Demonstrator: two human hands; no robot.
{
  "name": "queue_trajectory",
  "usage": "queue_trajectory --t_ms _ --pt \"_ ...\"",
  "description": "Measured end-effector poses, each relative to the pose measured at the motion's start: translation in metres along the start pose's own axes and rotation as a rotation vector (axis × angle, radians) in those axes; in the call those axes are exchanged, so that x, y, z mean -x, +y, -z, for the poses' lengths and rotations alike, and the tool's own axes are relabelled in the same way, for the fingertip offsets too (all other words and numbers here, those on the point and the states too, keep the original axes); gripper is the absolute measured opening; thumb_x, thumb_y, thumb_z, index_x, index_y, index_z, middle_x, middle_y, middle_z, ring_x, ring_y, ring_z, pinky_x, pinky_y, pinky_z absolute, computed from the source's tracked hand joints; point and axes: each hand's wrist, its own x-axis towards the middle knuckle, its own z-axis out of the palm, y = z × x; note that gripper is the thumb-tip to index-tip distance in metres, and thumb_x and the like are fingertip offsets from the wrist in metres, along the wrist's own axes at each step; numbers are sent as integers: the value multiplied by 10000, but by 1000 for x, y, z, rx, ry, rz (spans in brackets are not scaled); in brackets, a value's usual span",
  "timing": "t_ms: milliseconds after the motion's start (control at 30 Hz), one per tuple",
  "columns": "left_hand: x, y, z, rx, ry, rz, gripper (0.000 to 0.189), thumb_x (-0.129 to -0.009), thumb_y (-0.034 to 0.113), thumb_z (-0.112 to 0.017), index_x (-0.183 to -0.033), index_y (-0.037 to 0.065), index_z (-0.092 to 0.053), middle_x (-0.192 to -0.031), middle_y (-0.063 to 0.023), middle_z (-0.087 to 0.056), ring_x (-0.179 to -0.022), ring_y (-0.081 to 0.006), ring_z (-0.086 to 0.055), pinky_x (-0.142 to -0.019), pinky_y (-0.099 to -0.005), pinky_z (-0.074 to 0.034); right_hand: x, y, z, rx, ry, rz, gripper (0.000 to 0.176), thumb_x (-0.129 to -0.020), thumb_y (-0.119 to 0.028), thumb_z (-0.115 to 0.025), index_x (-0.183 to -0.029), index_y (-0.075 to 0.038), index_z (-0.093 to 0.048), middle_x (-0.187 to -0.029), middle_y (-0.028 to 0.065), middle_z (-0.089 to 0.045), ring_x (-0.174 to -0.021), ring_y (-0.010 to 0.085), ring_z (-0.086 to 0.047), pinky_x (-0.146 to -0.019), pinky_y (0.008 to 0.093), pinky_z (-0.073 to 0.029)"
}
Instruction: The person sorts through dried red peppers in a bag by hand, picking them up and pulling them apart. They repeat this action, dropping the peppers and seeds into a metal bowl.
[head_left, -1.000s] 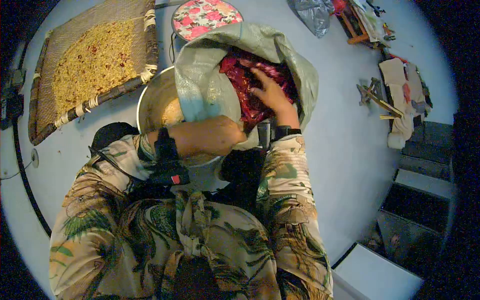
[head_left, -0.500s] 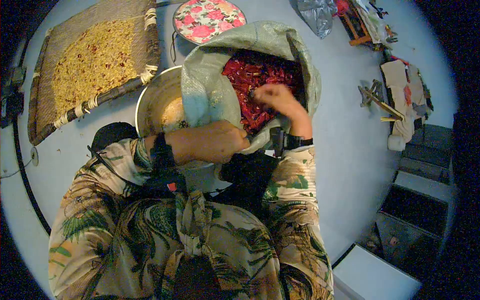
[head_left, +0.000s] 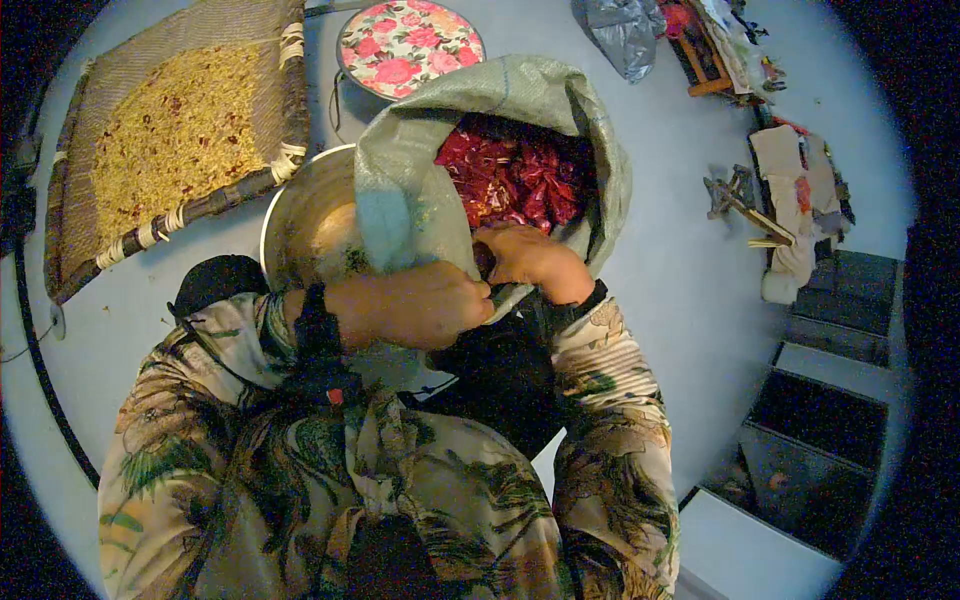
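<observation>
A pale green woven sack [head_left: 405, 165] stands with its mouth folded back, holding dried red chili peppers [head_left: 525, 180]. My left hand [head_left: 440, 303] is closed in front of the sack's near rim, and whatever its fingertips pinch is hidden. My right hand [head_left: 535, 262] bends over that same rim, its curled fingers meeting the left fingertips. Any small piece between the hands is too covered to name. Left of the sack, partly behind it, sits a wide metal pot [head_left: 285, 225] with yellowish bits inside.
A wood-framed mesh screen [head_left: 75, 200] spread with yellow seeds and red flakes lies at far left. A round floral-topped stool [head_left: 410, 45] stands beyond the sack. A grey plastic bag [head_left: 622, 35], a small wooden stand [head_left: 750, 210] and dark steps [head_left: 820, 400] are on the right.
My right hand has come back from over the peppers to the near rim, joining my left hand. The left hand stays closed in nearly the same place. The view has shifted slightly.
</observation>
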Motion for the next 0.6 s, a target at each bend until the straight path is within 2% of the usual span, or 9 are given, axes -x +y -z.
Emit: queue_trajectory --t_ms 67,167,267,367,467,567,600 --pt "-1 4 7 -6 -14 -12 175 -686 116 -607 -803 -14 -614 -810 -170 -634 -764 -367 -663 -688 -446 -543 -3 5 -5 43 18 4 660 -681 -243 -729 -1279 -60 -517 -1253 209 -577 -1139 377 -560 -939 447 -456" --pt "-1 6 10 -12 -46 8 169 -704 113 -593 -811 -17 -611 -816 -174 -633 -762 -365 -663 -681 -440 -546 -8 0 -1 37 -123 -79 698 -694 -263 -719 -1323 -75 -483 -1320 207 -525 -1193 385 -518 -976 450 -432" --pt "-1 7 10 -39 -1 -14 162 -721 110 -577 -816 -18 -606 -819 -179 -631 -760 -362 -663 -684 -436 -547 0 9 7 -123 -203 63 673 -704 -269 -713 -1318 -99 -493 -1269 216 -556 -1158 393 -540 -954 454 -449" --pt "0 9 10 -35 -20 -6 154 -731 108 -568 -812 -18 -603 -818 -183 -628 -763 -357 -662 -701 -430 -548 5 11 1 -104 -166 46 699 -698 -303 -738 -1326 -123 -491 -1234 219 -578 -1117 401 -566 -919 465 -470" --pt "0 12 7 -49 -84 -2 151 -724 104 -575 -803 -21 -601 -820 -184 -626 -768 -350 -660 -718 -423 -546 10 -27 19 33 -195 -125 739 -688 -343 -763 -1343 -144 -484 -1168 216 -619 -1063 396 -598 -884 462 -490" --pt "1 9 -1 -50 -39 -46 157 -705 99 -593 -803 -23 -604 -818 -179 -627 -770 -342 -660 -722 -417 -545 0 -8 2 174 -105 -27 761 -669 -391 -789 -1338 -161 -507 -1134 184 -650 -1027 375 -622 -863 445 -497" --pt "1 10 0 -57 -25 -38 160 -697 98 -599 -803 -22 -606 -817 -177 -628 -770 -340 -660 -719 -415 -545 0 -3 3 83 -104 -7 744 -669 -386 -794 -1325 -162 -524 -1131 173 -656 -1019 366 -628 -856 437 -498"
